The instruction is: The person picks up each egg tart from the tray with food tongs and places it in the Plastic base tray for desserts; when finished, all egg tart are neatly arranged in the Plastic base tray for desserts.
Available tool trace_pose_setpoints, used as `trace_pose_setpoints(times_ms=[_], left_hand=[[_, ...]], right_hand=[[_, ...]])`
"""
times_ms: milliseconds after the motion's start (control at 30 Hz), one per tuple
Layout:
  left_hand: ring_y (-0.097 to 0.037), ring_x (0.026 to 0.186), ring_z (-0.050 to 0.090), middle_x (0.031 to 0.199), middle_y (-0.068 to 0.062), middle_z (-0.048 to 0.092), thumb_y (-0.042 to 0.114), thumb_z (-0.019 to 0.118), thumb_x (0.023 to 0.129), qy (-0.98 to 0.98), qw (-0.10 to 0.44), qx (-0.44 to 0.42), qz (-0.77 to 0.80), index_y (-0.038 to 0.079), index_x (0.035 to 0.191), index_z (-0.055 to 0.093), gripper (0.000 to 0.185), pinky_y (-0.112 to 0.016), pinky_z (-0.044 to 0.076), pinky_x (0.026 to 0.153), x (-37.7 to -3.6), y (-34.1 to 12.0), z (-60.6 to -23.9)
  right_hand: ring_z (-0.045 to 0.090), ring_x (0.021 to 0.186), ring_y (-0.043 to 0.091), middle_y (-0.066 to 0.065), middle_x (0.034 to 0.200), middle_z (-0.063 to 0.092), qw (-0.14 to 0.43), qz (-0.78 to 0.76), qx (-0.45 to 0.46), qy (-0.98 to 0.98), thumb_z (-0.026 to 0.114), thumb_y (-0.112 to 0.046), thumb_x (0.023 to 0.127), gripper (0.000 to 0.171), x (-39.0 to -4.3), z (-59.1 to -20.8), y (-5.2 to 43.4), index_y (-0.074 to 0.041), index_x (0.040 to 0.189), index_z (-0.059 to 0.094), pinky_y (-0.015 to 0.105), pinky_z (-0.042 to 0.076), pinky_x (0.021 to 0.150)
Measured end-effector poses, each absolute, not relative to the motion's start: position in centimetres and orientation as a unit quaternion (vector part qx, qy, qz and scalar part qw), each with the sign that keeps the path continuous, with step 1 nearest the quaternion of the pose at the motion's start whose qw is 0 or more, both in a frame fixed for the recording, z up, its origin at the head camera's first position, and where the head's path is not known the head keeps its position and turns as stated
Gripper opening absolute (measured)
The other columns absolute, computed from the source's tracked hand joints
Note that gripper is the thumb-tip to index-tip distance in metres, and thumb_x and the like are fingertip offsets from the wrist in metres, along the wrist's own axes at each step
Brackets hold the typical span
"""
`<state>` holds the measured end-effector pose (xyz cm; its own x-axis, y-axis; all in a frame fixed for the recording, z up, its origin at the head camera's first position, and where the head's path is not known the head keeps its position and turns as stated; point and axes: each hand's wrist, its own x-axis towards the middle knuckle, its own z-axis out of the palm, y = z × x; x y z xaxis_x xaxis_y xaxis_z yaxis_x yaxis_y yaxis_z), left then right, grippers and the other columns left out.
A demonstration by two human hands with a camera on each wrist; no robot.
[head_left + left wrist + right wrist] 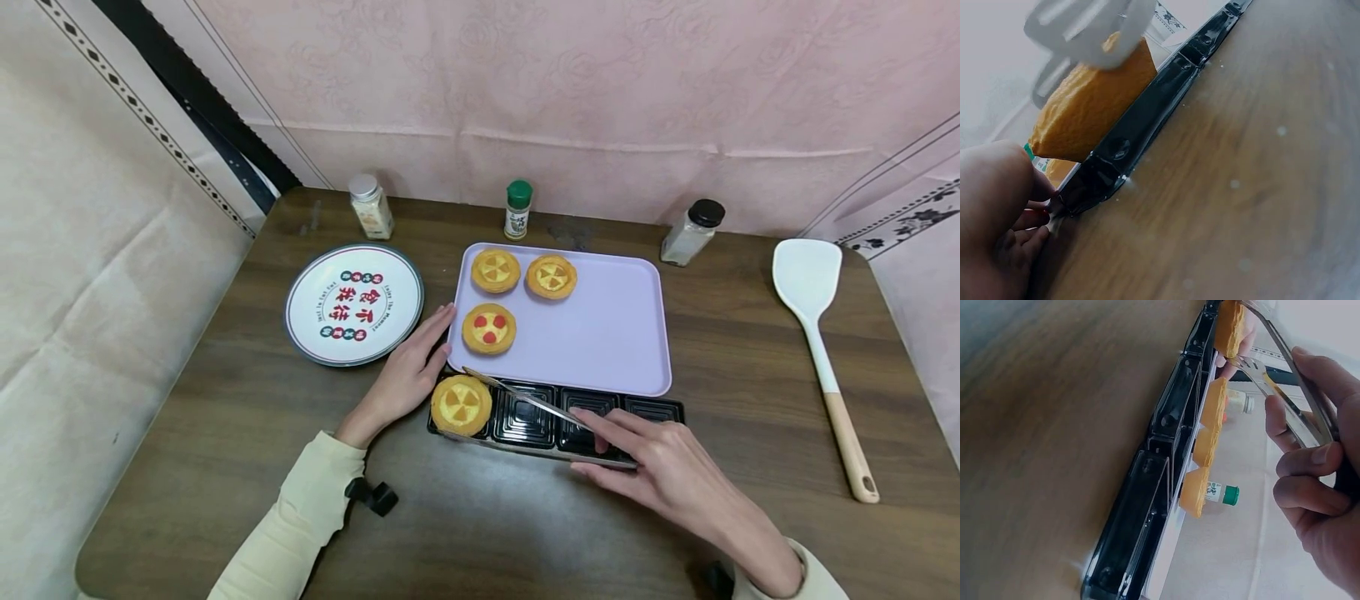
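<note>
Tongs (525, 398) are being held in the right hand (660, 467), fingers and thumb pinching the two metal arms near their joined end, while the tips are pointing toward the egg tart (461, 405) sitting in the leftmost cell of the black compartment tray (600, 408). In the right wrist view the tong arms (1285, 406) are standing slightly apart, with nothing between them. The left hand (408, 375) is resting on the table (525, 533) with fingers nearly straight, touching the left end of the black tray beside the lavender serving tray (600, 333); in the left wrist view its fingertips (1038, 219) are pressing the tray corner. Three more tarts (495, 270) are lying on the lavender tray, well apart from the tongs. The tong tips are hovering just at that tart, so the step in hand appears to be moving tarts between the two trays with the tongs. The next move is likely calling for a gentle squeeze across a tart's rim, since the crust could crumble.
</note>
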<state>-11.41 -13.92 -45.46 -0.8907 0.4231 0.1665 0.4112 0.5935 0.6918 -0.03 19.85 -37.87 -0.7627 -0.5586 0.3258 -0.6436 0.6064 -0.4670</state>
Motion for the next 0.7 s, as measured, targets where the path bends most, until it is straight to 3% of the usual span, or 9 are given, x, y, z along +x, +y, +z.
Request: trace_pose_setpoints(times_ms=[200, 400, 533, 700], left_hand=[[-0.017, 0.145, 0.021, 0.159, -0.004, 0.027, 0.015, 0.045, 0.105, 0.894, 0.008, 0.233, 0.384, 0.007, 0.154, 0.031, 0.052, -0.042, 0.022, 0.115, -11.4, -13.9, -45.4], [-0.017, 0.145, 0.021, 0.159, -0.004, 0.027, 0.015, 0.046, 0.105, 0.895, 0.006, 0.233, 0.381, 0.007, 0.154, 0.031, 0.052, -0.042, 0.023, 0.115, -11.4, -13.9, -45.3], [-0.016, 0.145, 0.021, 0.159, -0.004, 0.027, 0.015, 0.045, 0.105, 0.894, 0.010, 0.230, 0.384, 0.008, 0.154, 0.030, 0.052, -0.042, 0.022, 0.115, -11.4, -13.9, -45.2], [-0.017, 0.145, 0.021, 0.159, -0.004, 0.027, 0.016, 0.045, 0.105, 0.892, 0.011, 0.231, 0.387, 0.008, 0.154, 0.030, 0.052, -0.043, 0.023, 0.115, -11.3, -13.9, -45.3]], right_hand=[[0.045, 0.058, -0.007, -0.013, 0.089, 0.062, 0.143, 0.341, 0.318, -0.873, 0.086, -0.024, 0.075, 0.059, -0.8, -36.6, 20.4, -0.012, 0.130, 0.066, 0.008, 0.037, 0.049], [0.043, 0.053, 0.004, -0.006, 0.080, 0.063, 0.227, 0.290, 0.179, -0.912, 0.087, -0.026, 0.072, 0.056, -2.9, -34.9, 21.6, -0.012, 0.124, 0.070, 0.016, 0.031, 0.043], [0.048, 0.054, 0.013, -0.002, 0.074, 0.063, 0.241, 0.259, 0.115, -0.928, 0.085, -0.031, 0.076, 0.054, -4.5, -34.9, 21.9, -0.011, 0.123, 0.071, 0.025, 0.031, 0.045], [0.048, 0.056, 0.019, 0.006, 0.072, 0.063, 0.213, 0.247, 0.076, -0.942, 0.082, -0.038, 0.079, 0.055, -6.0, -36.1, 22.2, -0.007, 0.123, 0.070, 0.031, 0.030, 0.044]])
